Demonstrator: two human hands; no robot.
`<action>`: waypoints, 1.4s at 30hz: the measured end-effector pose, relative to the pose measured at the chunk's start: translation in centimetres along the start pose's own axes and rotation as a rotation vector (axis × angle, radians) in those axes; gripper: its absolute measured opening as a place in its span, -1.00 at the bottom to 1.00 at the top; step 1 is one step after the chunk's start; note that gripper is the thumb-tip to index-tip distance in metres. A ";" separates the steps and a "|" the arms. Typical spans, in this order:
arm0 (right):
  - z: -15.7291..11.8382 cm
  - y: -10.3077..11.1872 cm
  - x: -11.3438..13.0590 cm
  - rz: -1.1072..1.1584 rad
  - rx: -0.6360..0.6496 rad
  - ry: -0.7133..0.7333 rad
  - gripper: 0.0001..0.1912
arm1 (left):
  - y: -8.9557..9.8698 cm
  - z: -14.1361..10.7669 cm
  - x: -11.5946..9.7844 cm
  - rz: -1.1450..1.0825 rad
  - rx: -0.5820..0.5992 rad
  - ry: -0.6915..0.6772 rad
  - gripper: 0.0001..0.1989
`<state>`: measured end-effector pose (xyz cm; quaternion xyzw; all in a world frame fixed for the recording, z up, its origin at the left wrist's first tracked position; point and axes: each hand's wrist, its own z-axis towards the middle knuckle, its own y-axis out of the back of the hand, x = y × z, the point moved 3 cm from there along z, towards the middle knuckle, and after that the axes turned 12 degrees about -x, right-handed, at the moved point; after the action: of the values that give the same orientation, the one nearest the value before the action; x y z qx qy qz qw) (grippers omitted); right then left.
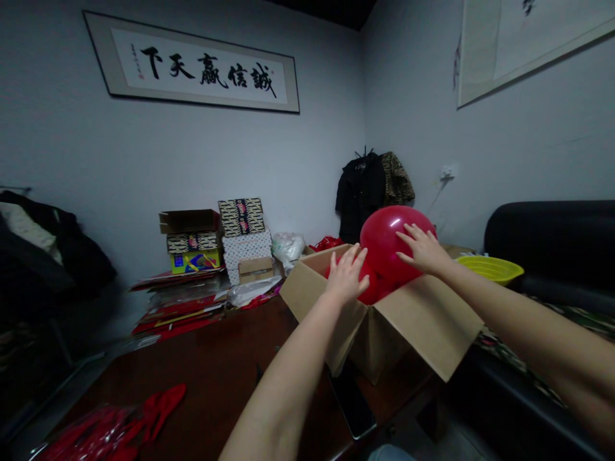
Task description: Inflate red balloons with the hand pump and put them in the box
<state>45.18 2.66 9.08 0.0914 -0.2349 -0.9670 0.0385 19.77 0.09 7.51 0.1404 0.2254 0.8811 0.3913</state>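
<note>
An open cardboard box (423,314) with its flaps folded out stands on the dark wooden table (202,371). Inside it sit red balloons; the largest balloon (384,237) bulges above the rim at the back right. My right hand (423,250) lies with spread fingers against the right side of that big balloon. Over the box's near left part, my left hand (346,275) rests with fingers apart on a lower red balloon (369,291). Neither hand grips anything. The lower balloons are partly hidden by the flaps and my left hand.
A phone (353,403) lies beside the box near the table edge. Red items in clear plastic (110,429) are at the front left. Stacked patterned boxes (245,250) and flat red packs (182,314) stand at the back. A yellow basket (494,269) is right, by a black sofa (552,237).
</note>
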 end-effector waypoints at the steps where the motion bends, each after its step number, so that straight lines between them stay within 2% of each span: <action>1: 0.1 0.1 0.1 0.001 -0.005 0.005 -0.34 | 0.1 0.0 0.0 0.006 0.003 -0.003 -0.32; 5: 0.4 0.7 1.4 0.014 -0.027 0.041 -0.37 | 0.9 0.2 0.0 0.039 0.013 -0.015 -0.33; 9: 0.0 1.6 4.3 0.050 -0.032 0.097 -0.37 | 1.9 -0.6 0.3 0.069 0.030 -0.026 -0.34; 14: -1.4 2.9 10.2 0.135 0.003 0.206 -0.36 | 3.8 -3.6 0.8 0.118 0.086 -0.027 -0.35; 19: -3.4 3.6 17.2 0.243 0.041 0.306 -0.32 | 6.7 -8.2 2.1 0.166 0.127 0.013 -0.32; 23: -5.5 3.6 22.7 0.353 0.069 0.341 -0.31 | 9.6 -13.2 3.5 0.200 0.153 0.098 -0.32; 27: -7.9 3.2 28.8 0.523 0.147 0.371 -0.31 | 12.5 -19.2 4.8 0.221 0.203 0.208 -0.31; 36: -15.4 1.4 43.9 0.841 0.358 0.400 -0.31 | 19.0 -34.9 7.1 0.362 0.369 0.495 -0.32; 42: -19.6 1.2 51.9 0.952 0.537 0.405 -0.29 | 24.4 -44.5 9.1 0.563 0.387 0.685 -0.47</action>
<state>-1.88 -13.26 -15.67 0.1653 -0.4749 -0.7131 0.4885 -20.36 -20.28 -17.66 -0.0320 0.4542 0.8903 0.0078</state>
